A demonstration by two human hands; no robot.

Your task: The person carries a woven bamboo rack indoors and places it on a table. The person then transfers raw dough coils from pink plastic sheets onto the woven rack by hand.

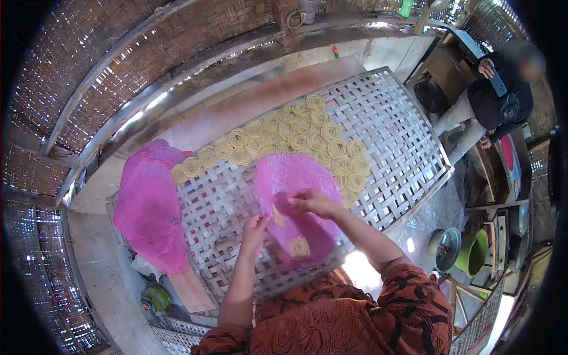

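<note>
A pink plastic sheet (269, 177) lies over the woven rack, with one coiled noodle nest (299, 248) near its close edge. A small yellowish strip of noodle dough (277, 216) shows between my hands. My left hand (254, 234) is at the sheet's left edge, thumb and fingers pressed together; what they pinch is too small to make out. Above the sheet, my right hand (316, 204) has its fingers drawn together, and their contents are hard to see. Several rows of noodle nests (296, 127) sit on the rack beyond the sheet.
The woven rack (384, 124) has a raised frame. A pink plastic bag (151, 207) rests at its left end. A wooden board (272, 94) runs behind. At right, a person (503, 94) holds a phone; a green bucket (473, 253) stands lower down.
</note>
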